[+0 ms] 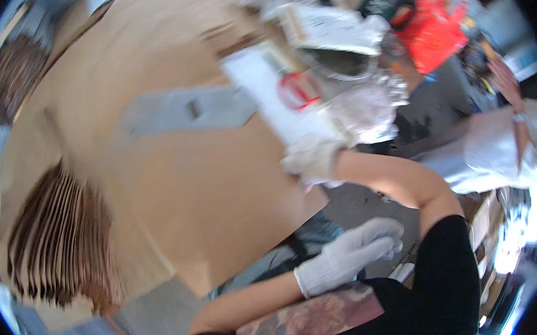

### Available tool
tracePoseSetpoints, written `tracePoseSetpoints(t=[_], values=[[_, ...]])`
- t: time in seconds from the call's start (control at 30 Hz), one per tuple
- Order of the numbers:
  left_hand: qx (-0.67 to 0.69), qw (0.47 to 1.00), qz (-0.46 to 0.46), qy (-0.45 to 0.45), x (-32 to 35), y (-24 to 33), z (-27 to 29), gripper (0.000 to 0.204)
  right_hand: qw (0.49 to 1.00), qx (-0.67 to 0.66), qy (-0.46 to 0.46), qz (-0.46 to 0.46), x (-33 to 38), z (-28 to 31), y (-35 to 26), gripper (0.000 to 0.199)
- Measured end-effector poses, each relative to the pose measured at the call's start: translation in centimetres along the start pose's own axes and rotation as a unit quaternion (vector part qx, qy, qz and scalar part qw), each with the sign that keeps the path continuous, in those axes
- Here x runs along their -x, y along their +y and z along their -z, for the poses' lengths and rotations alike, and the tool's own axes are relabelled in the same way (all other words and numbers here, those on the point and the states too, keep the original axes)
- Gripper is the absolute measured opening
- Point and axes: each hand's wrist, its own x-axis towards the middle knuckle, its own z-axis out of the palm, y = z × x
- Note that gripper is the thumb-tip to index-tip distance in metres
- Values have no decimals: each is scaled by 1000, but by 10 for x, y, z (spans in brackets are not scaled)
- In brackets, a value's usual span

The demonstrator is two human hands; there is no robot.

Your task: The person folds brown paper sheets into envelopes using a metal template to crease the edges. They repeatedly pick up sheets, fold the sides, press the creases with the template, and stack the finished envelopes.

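White knit gloves cover both hands. My left hand [354, 254] hovers in front of my body, below the table edge, its fingers loosely bent with nothing visible in them. Reaching up and left, my right hand [314, 160] is at the right side of the large brown paper sheets [219, 191], close to the lower end of a white strip-shaped sheet [268, 96]. Blur hides its fingers and whatever may be in them. A grey, flat template with pointed corners and a small dark slot [185, 111] lies on the brown paper. The red ring-shaped item [298, 91] rests on the white sheet.
A fanned stack of folded brown paper [61, 232] stands at the left. Clear plastic bags [366, 109], a white open bag [329, 29] and a red plastic bag [433, 32] crowd the back right. Another person's hand [505, 83] shows at far right.
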Motion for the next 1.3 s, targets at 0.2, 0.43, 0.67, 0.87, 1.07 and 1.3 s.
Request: tracePoseSetpoints(t=[0.2, 0.43, 0.67, 0.87, 1.07, 1.3], values=[[-549, 748, -117, 355, 134, 37, 83, 26, 952, -19, 295, 85, 59, -48, -26, 67], [-790, 446, -49, 418, 285, 54, 130, 34, 950, 82, 270, 135, 72, -47, -14, 39], [-736, 503, -25, 453, 301, 65, 135, 19, 886, -167, 430, -57, 41, -6, 21, 20], [-597, 400, -9, 696, 248, 56, 162, 31, 692, -448, 547, -145, -54, -35, 18, 31], [-668, 294, 103, 676, 238, 56, 179, 25, 797, -355, 474, -119, -81, -34, 18, 29], [-811, 193, -45, 551, 204, 72, 203, 42, 847, -278, 431, -140, -81, -17, 13, 27]])
